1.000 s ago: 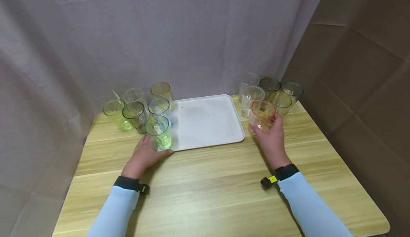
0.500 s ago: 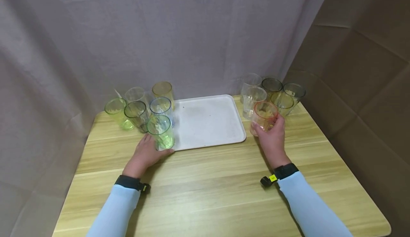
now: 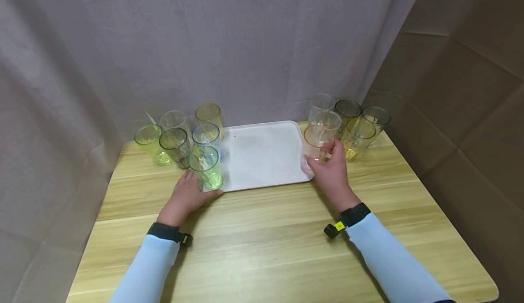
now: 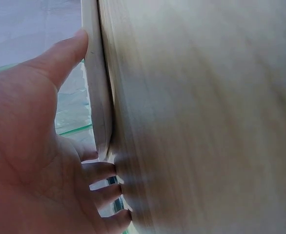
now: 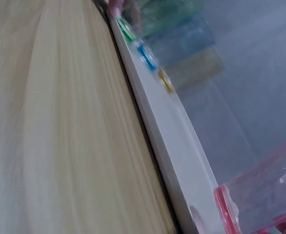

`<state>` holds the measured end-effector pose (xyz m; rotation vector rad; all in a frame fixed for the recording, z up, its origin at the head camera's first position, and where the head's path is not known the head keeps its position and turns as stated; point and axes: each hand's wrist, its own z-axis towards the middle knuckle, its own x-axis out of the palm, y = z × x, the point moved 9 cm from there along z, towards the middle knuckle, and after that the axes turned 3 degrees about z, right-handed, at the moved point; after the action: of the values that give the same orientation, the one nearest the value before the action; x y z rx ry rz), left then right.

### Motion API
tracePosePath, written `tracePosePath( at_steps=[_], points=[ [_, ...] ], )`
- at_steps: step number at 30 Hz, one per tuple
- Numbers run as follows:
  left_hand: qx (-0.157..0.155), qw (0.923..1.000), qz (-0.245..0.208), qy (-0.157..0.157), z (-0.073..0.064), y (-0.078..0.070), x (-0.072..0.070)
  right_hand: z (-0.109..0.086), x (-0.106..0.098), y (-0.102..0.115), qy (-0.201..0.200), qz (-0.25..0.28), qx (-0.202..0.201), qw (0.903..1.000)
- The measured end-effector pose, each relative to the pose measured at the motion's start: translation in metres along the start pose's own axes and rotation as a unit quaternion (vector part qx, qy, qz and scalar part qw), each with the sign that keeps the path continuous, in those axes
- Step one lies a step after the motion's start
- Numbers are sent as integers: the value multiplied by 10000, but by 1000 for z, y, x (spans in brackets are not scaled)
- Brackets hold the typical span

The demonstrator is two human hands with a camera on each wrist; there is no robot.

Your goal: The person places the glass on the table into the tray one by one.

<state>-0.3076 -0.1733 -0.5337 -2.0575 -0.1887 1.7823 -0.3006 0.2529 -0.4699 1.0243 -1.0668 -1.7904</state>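
Observation:
My right hand [image 3: 333,175] grips a clear pink tumbler [image 3: 314,147] with a red rim, thumb on its left side and fingers on its right. It overlaps the right front corner of the white tray [image 3: 266,157] in the head view. In the right wrist view the pink tumbler's base [image 5: 226,209] shows close to the tray's wall. My left hand [image 3: 190,196] lies at the tray's left front corner, thumb [image 4: 67,56] against the rim, other fingers spread past the corner. Just beyond it a green tumbler [image 3: 210,175] stands on the tray.
Behind the green tumbler stand a blue tumbler [image 3: 213,141] and an amber one [image 3: 209,112]. To the tray's left are a smoky grey tumbler [image 3: 178,148], a clear one [image 3: 172,118] and a yellow-green one [image 3: 153,143]. Several clear, grey and yellow tumblers [image 3: 356,141] cluster at right; grey curtains hang behind.
My right hand has carried the pink tumbler leftward, from the table beside the tray to the tray's right corner, uncovering the yellow tumbler. The left hand stays at its corner.

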Motion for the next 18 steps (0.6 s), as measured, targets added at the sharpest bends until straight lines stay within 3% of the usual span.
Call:
tracePosePath(
  at_steps=[5,12,18],
  points=[
    [10,10000,45,15,1,0,-1,9,52,11,716,-137,-73,9973],
    [1,10000,80,18,2,2,0,34,133,20,1670,-114,-33,9859],
    [-56,10000,10,21,2,3,0,59,183,30,2031,-118,2,9791]
  ],
)
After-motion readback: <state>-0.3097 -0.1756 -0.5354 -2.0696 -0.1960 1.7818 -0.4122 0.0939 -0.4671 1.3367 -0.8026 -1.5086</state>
